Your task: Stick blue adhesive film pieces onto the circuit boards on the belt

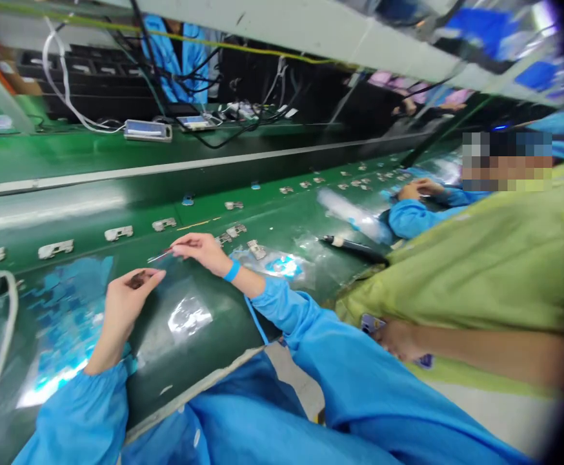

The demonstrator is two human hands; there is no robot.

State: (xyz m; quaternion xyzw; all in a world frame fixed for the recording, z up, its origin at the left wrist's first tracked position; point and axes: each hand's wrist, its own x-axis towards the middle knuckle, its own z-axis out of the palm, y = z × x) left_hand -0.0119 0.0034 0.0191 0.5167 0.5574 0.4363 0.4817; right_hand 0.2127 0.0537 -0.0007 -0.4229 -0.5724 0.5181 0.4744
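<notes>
Glossy blue film scraps (69, 332) are lying beside the left hand (126, 300), whose fingers are pinching a small dark part (138, 279); over the smooth green table (214, 342), a slim tool (160, 256) is jutting from the right hand (202, 250), pinched between fingertips.

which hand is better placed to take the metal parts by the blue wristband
Probably the right hand: it is nearer those metal parts, though holding a tweezer-like tool; the left hand is farther off, holding a small dark part.

Worktop's (228, 316) dk grn; sleeves (83, 407) & wristband (232, 270) brt blue; held piece (138, 279) dk brn; loose parts (119, 233) silvery; co-worker's garment (485, 271) yel-grn.
</notes>
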